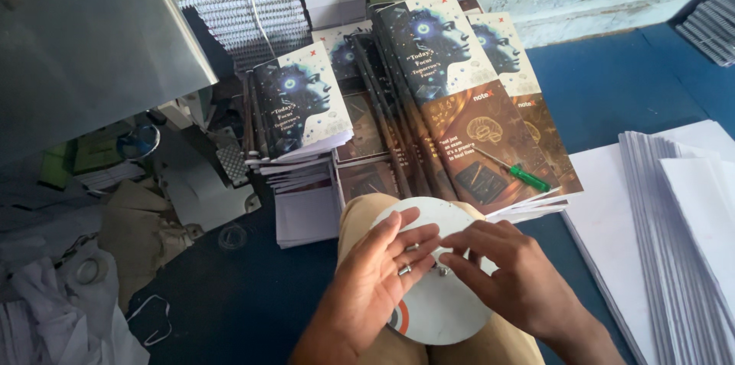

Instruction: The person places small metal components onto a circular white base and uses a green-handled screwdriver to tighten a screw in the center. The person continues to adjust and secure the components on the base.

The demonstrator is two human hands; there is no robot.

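Fingers [417,246] of left hand [375,281] and right hand [505,273] pinch small metal bits [406,269] atop white round disc [436,304] under them — looks stiff, light, smooth — grip by rim.

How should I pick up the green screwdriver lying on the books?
Best by its green handle, coming down from above. The screwdriver lies flat on the cover of the book stack, its thin metal shaft pointing up-left. The handle is the thicker end, nearest the right hand, so pinching its two long sides probably works best.
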